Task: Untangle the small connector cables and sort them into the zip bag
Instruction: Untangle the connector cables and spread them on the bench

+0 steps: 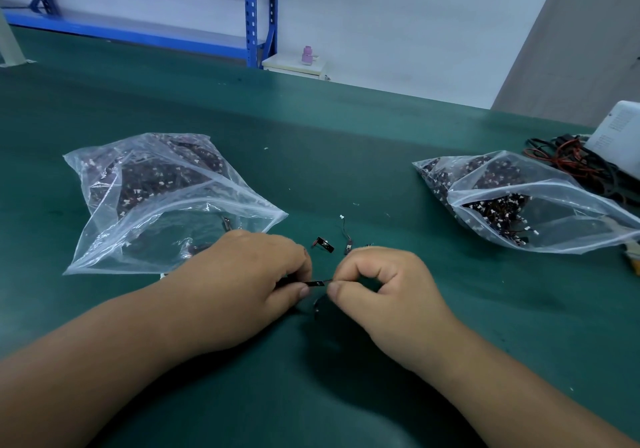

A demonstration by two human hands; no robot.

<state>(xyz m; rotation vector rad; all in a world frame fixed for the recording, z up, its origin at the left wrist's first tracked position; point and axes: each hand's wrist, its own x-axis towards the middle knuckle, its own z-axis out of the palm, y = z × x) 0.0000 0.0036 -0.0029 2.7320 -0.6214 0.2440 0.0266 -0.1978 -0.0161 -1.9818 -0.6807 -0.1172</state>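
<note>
Nearest me, left hand (256, 274) and right hand (377, 281) each pinch one end of a small connector cable (317, 284) over the green mat (346, 157). Just beyond lie loose cables (325, 244); a zip bag (156, 205) sits left.

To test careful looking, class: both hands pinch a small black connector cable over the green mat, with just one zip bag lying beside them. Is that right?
Not quite: the head view shows two zip bags, the left zip bag and the right zip bag. The rest holds: left hand and right hand pinch the connector cable over the green mat.
</note>
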